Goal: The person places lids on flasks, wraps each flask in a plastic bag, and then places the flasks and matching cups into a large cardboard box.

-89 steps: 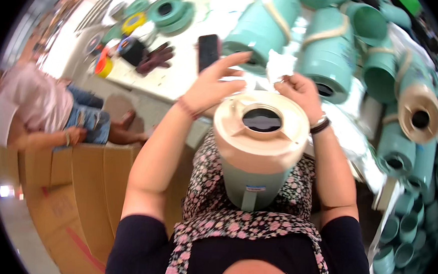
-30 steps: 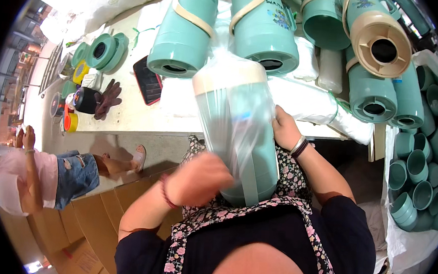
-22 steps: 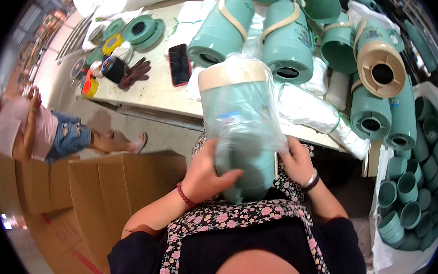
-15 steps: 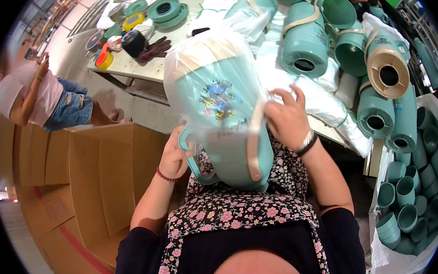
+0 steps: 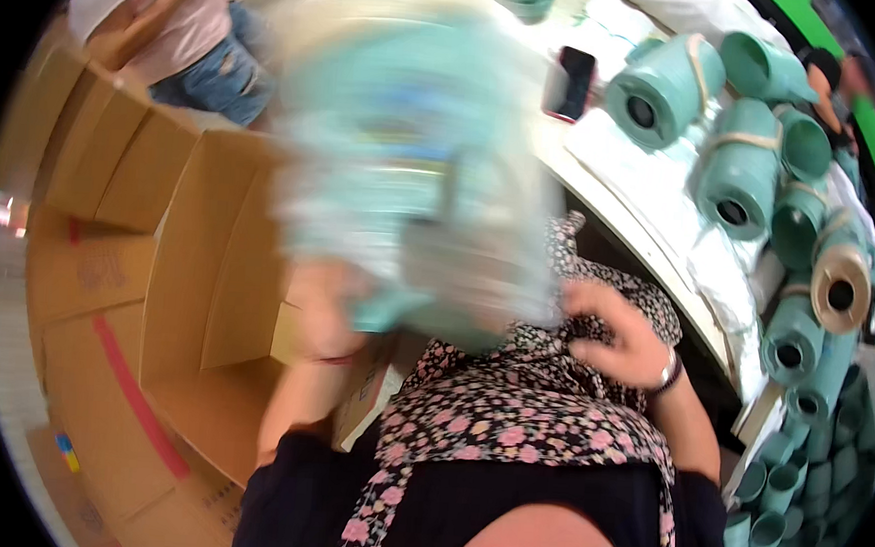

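A large pale green thermos jug (image 5: 388, 100) in a clear plastic bag (image 5: 488, 267) is held up before me, smeared by motion. My left hand (image 5: 321, 305) is closed at its lower left, where the handle was visible earlier; the blur hides the exact grip. By the lower right edge of the bag, my right hand (image 5: 618, 335) is open, its fingers loosely bent and apart. The fingertips are close to the plastic; whether they touch it I cannot tell.
An open cardboard box (image 5: 220, 260) stands at my left among other cartons. A person (image 5: 162, 26) is beyond it. On the table lie a phone (image 5: 571, 84) and several green jug bodies (image 5: 742, 167). Green cups (image 5: 768, 532) fill a lined container at lower right.
The bagged jug has moved up and left, and my view has swung left. My right hand, earlier at the bag's right side, is now lower and away from the jug's body.
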Available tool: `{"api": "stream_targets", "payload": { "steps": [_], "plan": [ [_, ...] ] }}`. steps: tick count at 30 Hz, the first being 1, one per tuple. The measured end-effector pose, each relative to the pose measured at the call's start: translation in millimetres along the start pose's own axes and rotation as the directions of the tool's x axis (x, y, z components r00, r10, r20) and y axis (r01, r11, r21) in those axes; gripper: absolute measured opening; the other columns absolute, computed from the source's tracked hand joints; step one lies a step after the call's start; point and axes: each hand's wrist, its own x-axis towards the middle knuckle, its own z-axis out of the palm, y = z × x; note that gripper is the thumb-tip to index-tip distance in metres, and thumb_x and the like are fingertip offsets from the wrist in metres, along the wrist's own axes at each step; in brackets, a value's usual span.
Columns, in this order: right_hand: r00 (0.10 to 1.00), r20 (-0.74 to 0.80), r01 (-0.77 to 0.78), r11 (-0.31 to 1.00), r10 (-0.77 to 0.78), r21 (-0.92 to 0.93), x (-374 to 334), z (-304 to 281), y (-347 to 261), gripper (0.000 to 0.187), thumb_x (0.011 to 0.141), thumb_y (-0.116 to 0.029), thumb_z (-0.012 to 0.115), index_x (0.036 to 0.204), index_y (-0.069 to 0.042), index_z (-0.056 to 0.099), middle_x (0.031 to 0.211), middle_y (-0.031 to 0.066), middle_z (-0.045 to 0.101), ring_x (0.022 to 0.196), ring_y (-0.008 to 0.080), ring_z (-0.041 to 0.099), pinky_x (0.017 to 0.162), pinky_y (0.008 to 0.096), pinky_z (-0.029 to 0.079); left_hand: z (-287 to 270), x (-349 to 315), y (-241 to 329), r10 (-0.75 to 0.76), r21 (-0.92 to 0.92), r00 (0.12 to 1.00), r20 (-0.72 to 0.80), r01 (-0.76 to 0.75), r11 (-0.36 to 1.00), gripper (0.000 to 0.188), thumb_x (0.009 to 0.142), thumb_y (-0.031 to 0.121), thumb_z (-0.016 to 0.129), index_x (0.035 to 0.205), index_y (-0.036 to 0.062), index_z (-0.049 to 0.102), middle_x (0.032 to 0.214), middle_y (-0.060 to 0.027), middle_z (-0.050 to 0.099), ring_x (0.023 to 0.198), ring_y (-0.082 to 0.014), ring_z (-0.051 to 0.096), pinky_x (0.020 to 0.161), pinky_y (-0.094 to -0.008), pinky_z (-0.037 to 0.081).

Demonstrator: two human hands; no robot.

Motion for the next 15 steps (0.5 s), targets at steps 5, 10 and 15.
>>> {"api": "stream_targets", "payload": {
  "steps": [5,10,15],
  "plan": [
    [0.995,-0.099,0.008,0.996,-0.017,-0.091,46.9,-1.8,32.4,0.026,0.076,-0.015,0.062,0.1,-0.006,0.06,0.101,0.0107,0.062,0.096,0.0282,0.056,0.087,0.0377,0.044,-214.1,12.7,76.0,0.261,0.506,0.889,-0.375,-0.04,0.862,0.044,0.093,0.028,0.044,0.126,-0.0009,0.042,0.106,-0.0191,0.059,0.1,-0.0338,0.057,0.082,-0.043,0.047],
    [0.965,-0.153,-0.223,0.973,0.211,-0.062,8.1,1.0,77.3,0.019,0.078,-0.018,0.062,0.092,-0.006,0.062,0.092,0.0103,0.064,0.09,0.0265,0.059,0.081,0.0355,0.047,-223.6,53.3,-102.4,-0.633,0.88,0.749,-0.197,-0.149,-0.451,0.041,0.077,0.017,0.053,0.117,0.0077,0.051,0.105,-0.0206,0.061,0.095,-0.0379,0.059,0.079,-0.044,0.049],
    [0.631,-0.321,-0.659,0.706,0.706,0.259,-76.6,-35.2,53.3,0.015,0.08,-0.015,0.061,0.09,-0.003,0.061,0.091,0.0113,0.064,0.082,0.0238,0.062,0.076,0.033,0.048,-125.9,107.7,-253.3,-0.822,0.905,0.559,0.107,-0.398,-0.152,0.037,0.084,0.02,0.05,0.119,0.0096,0.052,0.111,-0.0184,0.059,0.102,-0.0321,0.058,0.084,-0.0426,0.047]
  ]
}}
